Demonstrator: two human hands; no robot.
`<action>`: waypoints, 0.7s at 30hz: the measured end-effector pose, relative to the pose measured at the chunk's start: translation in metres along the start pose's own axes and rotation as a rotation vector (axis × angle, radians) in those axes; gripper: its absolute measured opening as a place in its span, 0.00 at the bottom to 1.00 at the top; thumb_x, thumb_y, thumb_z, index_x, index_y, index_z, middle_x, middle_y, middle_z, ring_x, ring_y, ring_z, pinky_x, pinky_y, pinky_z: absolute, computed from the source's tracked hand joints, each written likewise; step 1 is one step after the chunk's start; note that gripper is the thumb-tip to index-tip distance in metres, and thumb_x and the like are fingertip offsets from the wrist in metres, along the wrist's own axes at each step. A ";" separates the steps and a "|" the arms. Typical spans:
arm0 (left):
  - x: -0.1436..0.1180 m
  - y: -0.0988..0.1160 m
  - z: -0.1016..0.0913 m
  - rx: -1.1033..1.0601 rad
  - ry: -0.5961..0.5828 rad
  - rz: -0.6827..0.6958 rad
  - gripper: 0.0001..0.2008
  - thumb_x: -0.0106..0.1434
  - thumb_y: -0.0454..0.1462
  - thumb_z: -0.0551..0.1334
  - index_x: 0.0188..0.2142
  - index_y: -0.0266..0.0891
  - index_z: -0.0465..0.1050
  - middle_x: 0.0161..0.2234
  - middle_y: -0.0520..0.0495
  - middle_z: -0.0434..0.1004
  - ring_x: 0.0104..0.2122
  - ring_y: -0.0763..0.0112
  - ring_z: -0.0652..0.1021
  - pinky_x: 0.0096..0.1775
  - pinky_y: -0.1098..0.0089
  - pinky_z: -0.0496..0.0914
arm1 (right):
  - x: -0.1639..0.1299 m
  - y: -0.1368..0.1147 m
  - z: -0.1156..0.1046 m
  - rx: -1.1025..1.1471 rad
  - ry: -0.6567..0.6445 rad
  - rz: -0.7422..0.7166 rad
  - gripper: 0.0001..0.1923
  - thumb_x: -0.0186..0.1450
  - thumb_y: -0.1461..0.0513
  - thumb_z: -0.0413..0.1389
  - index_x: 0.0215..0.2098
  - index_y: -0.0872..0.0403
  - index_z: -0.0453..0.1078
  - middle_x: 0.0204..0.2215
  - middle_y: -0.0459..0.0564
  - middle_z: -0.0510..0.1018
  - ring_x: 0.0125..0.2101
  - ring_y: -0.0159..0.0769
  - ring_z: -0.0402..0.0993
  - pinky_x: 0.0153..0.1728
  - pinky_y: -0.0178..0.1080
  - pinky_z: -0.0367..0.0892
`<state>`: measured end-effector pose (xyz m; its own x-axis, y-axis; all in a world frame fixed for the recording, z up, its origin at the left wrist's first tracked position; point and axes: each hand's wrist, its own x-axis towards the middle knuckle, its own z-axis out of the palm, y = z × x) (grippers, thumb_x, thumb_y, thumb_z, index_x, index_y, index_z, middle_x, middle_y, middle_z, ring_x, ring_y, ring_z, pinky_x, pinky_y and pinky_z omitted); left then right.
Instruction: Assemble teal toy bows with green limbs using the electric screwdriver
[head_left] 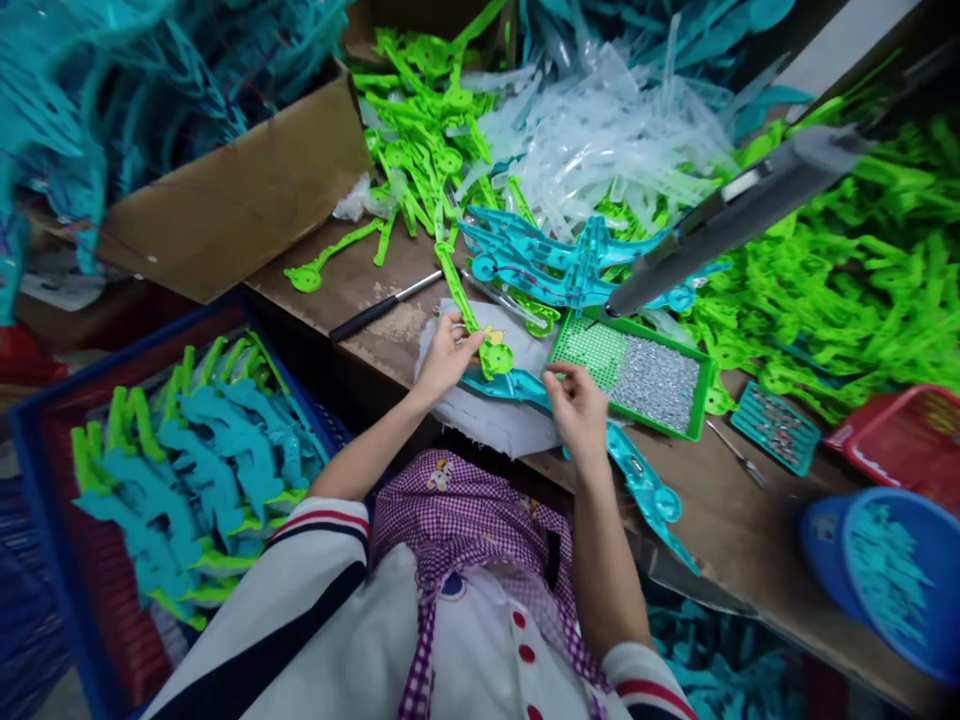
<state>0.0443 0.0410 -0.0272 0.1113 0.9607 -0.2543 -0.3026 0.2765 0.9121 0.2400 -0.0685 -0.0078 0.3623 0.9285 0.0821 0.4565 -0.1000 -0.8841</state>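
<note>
My left hand [448,357] pinches a long lime-green plastic part [495,358] near its round end. Under it, a long turquoise plastic part [510,385] lies across a pale cloth pad [480,422] at the table's front edge. Just to the right, my right hand [577,405] is raised over the turquoise part, thumb and fingers closed together. Whatever its fingertips hold, if anything, is too small to tell. Beside that hand sits a green tray [705,400] with many small silvery screws [656,380]. A dark electric screwdriver [735,215] hangs above the tray, tip downward.
A black-handled tool [367,318] lies left of the pad. Heaps of lime-green parts [847,240] and clear plastic pieces [600,120] cover the back. On the right stand a teal tray [776,425], a red tray [915,440] and a blue bucket [825,560]. A blue crate [56,590] is lower left.
</note>
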 end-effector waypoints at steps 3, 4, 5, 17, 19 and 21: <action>0.022 -0.005 0.000 0.088 -0.045 -0.029 0.23 0.51 0.35 0.76 0.39 0.40 0.64 0.34 0.48 0.79 0.32 0.64 0.82 0.28 0.72 0.76 | 0.000 0.001 0.014 -0.144 -0.094 -0.061 0.18 0.69 0.51 0.52 0.45 0.53 0.76 0.20 0.44 0.70 0.25 0.36 0.66 0.35 0.41 0.62; 0.026 -0.006 -0.003 0.109 -0.079 -0.059 0.24 0.50 0.36 0.76 0.38 0.40 0.63 0.33 0.49 0.79 0.30 0.65 0.82 0.27 0.72 0.75 | 0.001 0.001 0.019 -0.190 -0.117 -0.091 0.18 0.70 0.51 0.51 0.46 0.53 0.77 0.21 0.45 0.72 0.26 0.37 0.68 0.38 0.42 0.62; 0.028 -0.007 -0.006 0.123 -0.122 -0.098 0.25 0.50 0.37 0.77 0.38 0.40 0.62 0.32 0.50 0.79 0.29 0.67 0.82 0.27 0.72 0.76 | 0.003 0.001 0.023 -0.238 -0.146 -0.124 0.19 0.70 0.52 0.51 0.47 0.52 0.78 0.20 0.45 0.73 0.27 0.38 0.69 0.41 0.42 0.62; 0.056 -0.007 -0.023 0.185 -0.278 -0.312 0.23 0.50 0.31 0.77 0.36 0.38 0.62 0.26 0.49 0.77 0.23 0.67 0.80 0.26 0.70 0.76 | 0.013 -0.009 0.046 -0.542 -0.319 -0.156 0.20 0.74 0.53 0.45 0.49 0.50 0.77 0.25 0.49 0.81 0.29 0.39 0.74 0.46 0.44 0.51; 0.057 -0.005 -0.023 0.204 -0.292 -0.283 0.24 0.50 0.31 0.77 0.36 0.39 0.62 0.25 0.50 0.77 0.23 0.68 0.80 0.26 0.70 0.76 | 0.014 -0.014 0.049 -0.557 -0.325 -0.112 0.20 0.74 0.53 0.45 0.51 0.50 0.75 0.26 0.49 0.81 0.31 0.41 0.75 0.46 0.44 0.52; 0.056 -0.005 -0.023 0.234 -0.271 -0.273 0.24 0.51 0.32 0.76 0.37 0.39 0.61 0.25 0.52 0.76 0.23 0.69 0.80 0.27 0.70 0.76 | 0.017 -0.019 0.052 -0.626 -0.336 -0.072 0.20 0.74 0.53 0.47 0.55 0.52 0.72 0.29 0.52 0.82 0.33 0.43 0.76 0.46 0.46 0.53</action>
<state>0.0300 0.0943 -0.0534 0.4107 0.8036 -0.4307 -0.0089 0.4759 0.8795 0.1951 -0.0319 -0.0136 0.0894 0.9904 -0.1053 0.8873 -0.1273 -0.4432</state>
